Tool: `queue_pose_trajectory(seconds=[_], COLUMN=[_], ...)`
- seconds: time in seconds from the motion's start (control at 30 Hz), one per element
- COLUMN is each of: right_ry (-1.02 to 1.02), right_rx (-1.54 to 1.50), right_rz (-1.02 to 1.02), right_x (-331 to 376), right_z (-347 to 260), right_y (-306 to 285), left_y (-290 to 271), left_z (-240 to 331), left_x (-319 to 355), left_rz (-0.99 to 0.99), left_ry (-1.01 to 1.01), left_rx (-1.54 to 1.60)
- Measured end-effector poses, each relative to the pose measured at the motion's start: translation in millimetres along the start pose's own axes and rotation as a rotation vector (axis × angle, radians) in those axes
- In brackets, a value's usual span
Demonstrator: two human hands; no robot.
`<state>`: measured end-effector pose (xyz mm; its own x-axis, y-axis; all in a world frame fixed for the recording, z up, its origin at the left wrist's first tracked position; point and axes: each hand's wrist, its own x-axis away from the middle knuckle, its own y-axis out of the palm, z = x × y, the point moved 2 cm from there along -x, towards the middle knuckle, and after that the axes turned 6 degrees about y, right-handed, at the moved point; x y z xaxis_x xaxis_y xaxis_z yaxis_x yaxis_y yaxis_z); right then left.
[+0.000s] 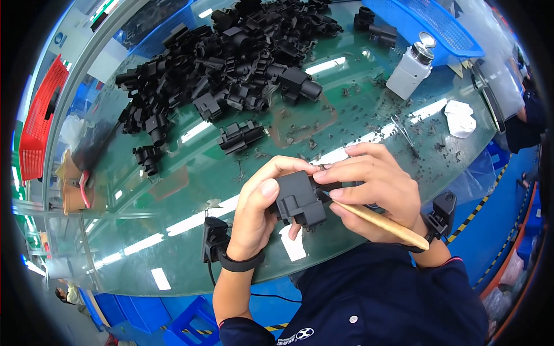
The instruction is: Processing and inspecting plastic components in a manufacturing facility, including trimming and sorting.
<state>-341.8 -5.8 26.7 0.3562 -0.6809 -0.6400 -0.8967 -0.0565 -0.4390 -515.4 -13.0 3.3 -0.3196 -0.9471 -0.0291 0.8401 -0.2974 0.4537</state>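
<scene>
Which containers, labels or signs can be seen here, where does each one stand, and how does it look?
White bottle: far right on the glass table, squarish, with a silver cap.
Blue basket: behind the bottle, open mesh.
Red basket: left edge, mesh, standing on its side.
White label: near table edge, small rectangle.
White label: under the hands, partly hidden.

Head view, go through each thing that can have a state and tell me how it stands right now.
Black plastic part: held off the table, gripped by both hands.
Left hand: closed on the part.
Right hand: gripping a wooden stick, fingertips on the part.
White bottle: upright, capped.
Pile of black parts: loose, heaped on the glass table.
Blue basket: contents not visible.
</scene>
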Motion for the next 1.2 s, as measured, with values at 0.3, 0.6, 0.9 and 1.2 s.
queue_pose_trajectory(seconds=[0.3,0.6,0.9,1.2], right_ry=[-0.113,0.321,0.269,0.223], right_rx=[0.128,-0.159,-0.123,-0.184], right_rz=[0.078,0.331,0.181,0.053], right_x=[5,3,1,1], right_z=[4,27,16,14], right_y=[7,-25,-14,-7], left_y=[1,7,-3,-4], left_z=[-3,-4,-2,-13], left_x=[-1,-2,-8,-2], left_rz=[0.004,-0.015,-0.296,-0.039], left_ry=[-0.029,-0.001,-0.01,-0.078], left_rx=[-0.067,0.09,0.094,0.248])
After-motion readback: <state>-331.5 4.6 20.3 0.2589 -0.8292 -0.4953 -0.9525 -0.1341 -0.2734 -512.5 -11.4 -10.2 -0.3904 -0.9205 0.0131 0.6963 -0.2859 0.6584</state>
